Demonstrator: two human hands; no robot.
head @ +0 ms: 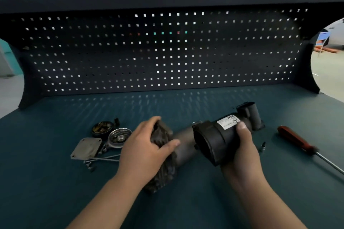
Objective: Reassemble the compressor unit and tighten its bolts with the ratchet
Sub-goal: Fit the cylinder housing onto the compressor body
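Teal matting is covering the tabletop where a person is handling a partly dismantled compressor unit, which is lying midway between the left and right edges and nearer the front edge than the dark pegboard at the back.

The left hand is closing its grip over the dark finned casing, fingers curling across the top and thumb pointing along the grey motor cylinder that is running out to the right. The right hand is holding the black housing off the surface. Its grip is wrapping round the body, the thumb pressing beside a white label and the fingers tucking underneath. The housing's open mouth is tilting toward the left hand at the cylinder's end, though whether the two parts are touching is hard to judge from this angle.

Toward the left edge, loose parts are lying close together: a square metal plate, a round silver part, a dark round part with brass inside, two long bolts and a few small screws. Toward the right edge, a red-handled tool is resting untouched, its steel shaft running off toward the front right corner, with a small bit lying between it and the right hand.
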